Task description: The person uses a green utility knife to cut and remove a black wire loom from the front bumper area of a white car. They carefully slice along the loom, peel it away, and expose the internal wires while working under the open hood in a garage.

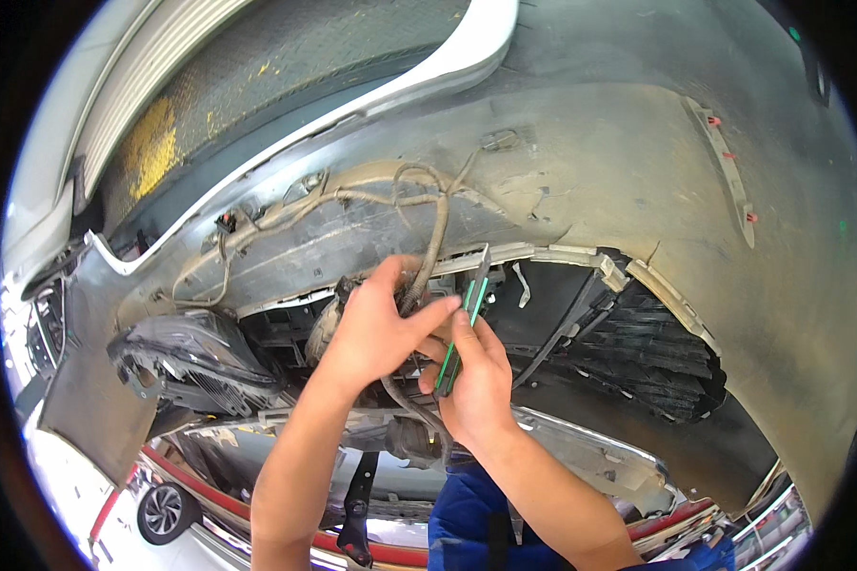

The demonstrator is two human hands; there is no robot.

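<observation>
My right hand [481, 385] is closed around a utility knife [475, 303] with a slim black handle and green stripes. Its blade points up and away from me. A taped wiring harness [438, 231] runs down into my left hand [373, 328], whose fingers curl round it while the thumb reaches toward the knife. Below the hands the harness [405, 398] comes out again and hangs down. Part of it between my hands is hidden by the fingers. The harness branches along the dusty inner side of a grey car bumper [600, 143].
A black lamp-like unit [200, 357] sits at the left, and a dark ribbed grille part [643, 357] at the right. A strip with red clips [727, 171] lies on the bumper. Behind it is a worn black mat [286, 57]. A wheel [167, 511] stands at lower left.
</observation>
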